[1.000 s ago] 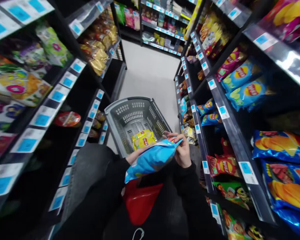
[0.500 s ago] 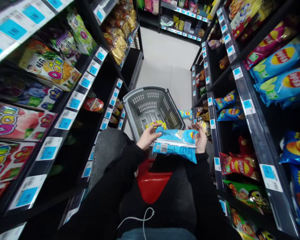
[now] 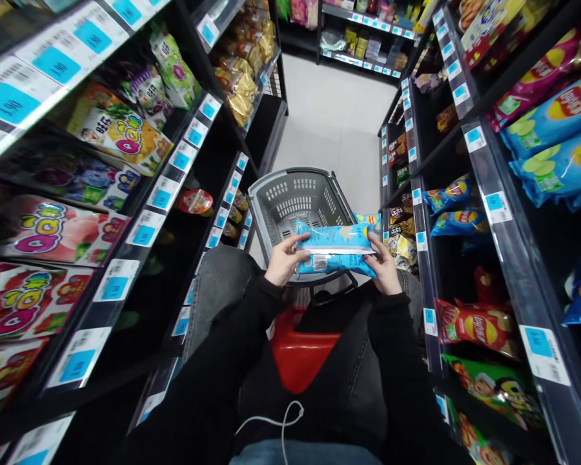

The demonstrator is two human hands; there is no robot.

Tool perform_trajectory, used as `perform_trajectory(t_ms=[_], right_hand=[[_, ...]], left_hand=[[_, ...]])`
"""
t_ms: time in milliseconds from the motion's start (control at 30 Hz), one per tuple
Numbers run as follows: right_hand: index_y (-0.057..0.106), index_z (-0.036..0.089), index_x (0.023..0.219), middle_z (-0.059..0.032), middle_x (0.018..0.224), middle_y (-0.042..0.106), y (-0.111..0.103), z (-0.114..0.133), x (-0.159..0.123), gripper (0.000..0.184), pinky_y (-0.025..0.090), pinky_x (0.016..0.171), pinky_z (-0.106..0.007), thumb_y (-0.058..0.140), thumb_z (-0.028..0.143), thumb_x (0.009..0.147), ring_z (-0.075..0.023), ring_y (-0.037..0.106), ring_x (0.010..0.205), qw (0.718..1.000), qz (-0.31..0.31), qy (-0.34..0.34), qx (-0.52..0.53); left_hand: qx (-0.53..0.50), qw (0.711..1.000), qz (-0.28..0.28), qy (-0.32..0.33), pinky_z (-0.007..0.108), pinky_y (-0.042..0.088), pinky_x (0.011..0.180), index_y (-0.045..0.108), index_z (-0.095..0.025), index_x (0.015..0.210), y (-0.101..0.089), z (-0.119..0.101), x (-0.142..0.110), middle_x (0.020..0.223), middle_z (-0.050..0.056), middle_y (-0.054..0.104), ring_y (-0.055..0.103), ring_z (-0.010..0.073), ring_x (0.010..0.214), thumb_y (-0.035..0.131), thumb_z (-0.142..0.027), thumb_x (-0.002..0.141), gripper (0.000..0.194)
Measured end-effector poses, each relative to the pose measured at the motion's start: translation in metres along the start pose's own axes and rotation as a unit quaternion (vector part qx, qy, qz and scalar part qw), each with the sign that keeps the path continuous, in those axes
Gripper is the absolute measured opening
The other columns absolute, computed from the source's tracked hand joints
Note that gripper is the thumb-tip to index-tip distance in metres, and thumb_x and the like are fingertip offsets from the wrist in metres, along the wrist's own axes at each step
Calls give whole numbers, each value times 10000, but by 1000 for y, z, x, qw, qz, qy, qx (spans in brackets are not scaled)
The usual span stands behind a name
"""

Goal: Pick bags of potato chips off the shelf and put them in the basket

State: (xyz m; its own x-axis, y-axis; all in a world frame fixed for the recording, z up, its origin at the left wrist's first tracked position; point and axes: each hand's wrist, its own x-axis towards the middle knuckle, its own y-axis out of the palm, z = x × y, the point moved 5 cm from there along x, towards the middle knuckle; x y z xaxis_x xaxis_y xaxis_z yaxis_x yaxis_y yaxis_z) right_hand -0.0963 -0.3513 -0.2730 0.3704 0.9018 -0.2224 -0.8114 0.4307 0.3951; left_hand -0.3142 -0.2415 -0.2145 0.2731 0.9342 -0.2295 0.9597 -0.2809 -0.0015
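Observation:
A blue bag of chips (image 3: 336, 239) lies crosswise between my hands, its back seam and barcode turned up toward me. My left hand (image 3: 285, 258) grips its left end, thumb on top. At the right end, my right hand (image 3: 384, 266) pinches the bag between thumb and fingers. Just beyond and partly beneath the bag stands a grey shopping basket (image 3: 297, 187) on the floor. The bag covers part of the basket's inside. Another blue bag (image 3: 368, 221) shows at the basket's right side, behind my right hand.
Shelves with price tags line both sides closely. Gummy candy packs (image 3: 62, 229) fill the left shelf; chip bags (image 3: 561, 145) and a red chip bag (image 3: 479, 323) sit on the right. A red stool (image 3: 300, 355) is between my legs. Tiled floor (image 3: 319, 110) stretches ahead.
Both hands have raised the blue bag slightly, farther over the basket, hiding the yellow pack seen inside earlier. My right hand's thumb now shows on the bag. The view has shifted a little left.

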Motion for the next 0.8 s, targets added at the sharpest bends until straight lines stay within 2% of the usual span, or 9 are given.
perform_trajectory(t_ms=[100, 267, 367, 467, 567, 667, 800], right_hand=[[691, 223, 1059, -81, 1175, 651, -3, 4, 0, 474, 515, 891, -390, 766, 382, 618, -246, 595, 1095, 998, -55, -23, -31], [740, 195, 772, -101, 935, 701, -7, 15, -6, 252, 515, 846, -387, 753, 392, 615, -261, 601, 1059, 980, -151, -85, -102], [722, 196, 717, -82, 871, 683, -5, 19, -6, 201, 525, 731, -352, 731, 383, 644, -226, 638, 883, 977, -140, -106, -118], [693, 199, 696, -50, 799, 647, -1, 24, -4, 162, 499, 721, -331, 679, 359, 717, -192, 613, 804, 969, -103, -143, -174], [648, 194, 694, -38, 782, 602, 1, 30, -4, 173, 468, 734, -313, 612, 330, 795, -177, 576, 803, 949, -76, -188, -240], [600, 186, 711, -39, 805, 568, 2, 32, -3, 177, 439, 693, -296, 566, 308, 835, -167, 545, 769, 938, -52, -204, -276], [543, 186, 700, -28, 763, 537, 4, 32, -2, 192, 400, 662, -288, 542, 301, 854, -159, 515, 719, 932, -33, -211, -292]], left_hand=[[49, 996, 66, 27, 385, 412, 1013, 721, -161, 1012, 7, -5, -2, 1242, 97, 579, 533, 282, 1165, 854, -280, 489, 552], [145, 985, 23, 92, 378, 307, 1111, 755, -153, 929, 6, -16, -3, 1390, 113, 475, 405, 314, 1316, 815, -345, 570, 411], [181, 975, 14, 126, 376, 235, 1155, 762, -148, 877, 5, -24, -4, 1495, 103, 352, 305, 314, 1382, 781, -357, 623, 329], [203, 968, 19, 146, 411, 272, 1140, 762, -158, 842, 4, -30, -5, 1533, 80, 282, 373, 315, 1340, 758, -367, 663, 275], [234, 960, 34, 151, 424, 374, 1065, 763, -185, 806, 5, -33, -5, 1464, 71, 408, 496, 289, 1224, 725, -399, 703, 240], [250, 955, 45, 154, 416, 410, 1016, 762, -195, 757, 6, -33, -4, 1292, 85, 573, 534, 271, 1156, 703, -427, 719, 243], [225, 963, 18, 145, 387, 435, 957, 745, -185, 688, 4, -31, -2, 1055, 88, 651, 583, 241, 1030, 707, -430, 704, 248]])
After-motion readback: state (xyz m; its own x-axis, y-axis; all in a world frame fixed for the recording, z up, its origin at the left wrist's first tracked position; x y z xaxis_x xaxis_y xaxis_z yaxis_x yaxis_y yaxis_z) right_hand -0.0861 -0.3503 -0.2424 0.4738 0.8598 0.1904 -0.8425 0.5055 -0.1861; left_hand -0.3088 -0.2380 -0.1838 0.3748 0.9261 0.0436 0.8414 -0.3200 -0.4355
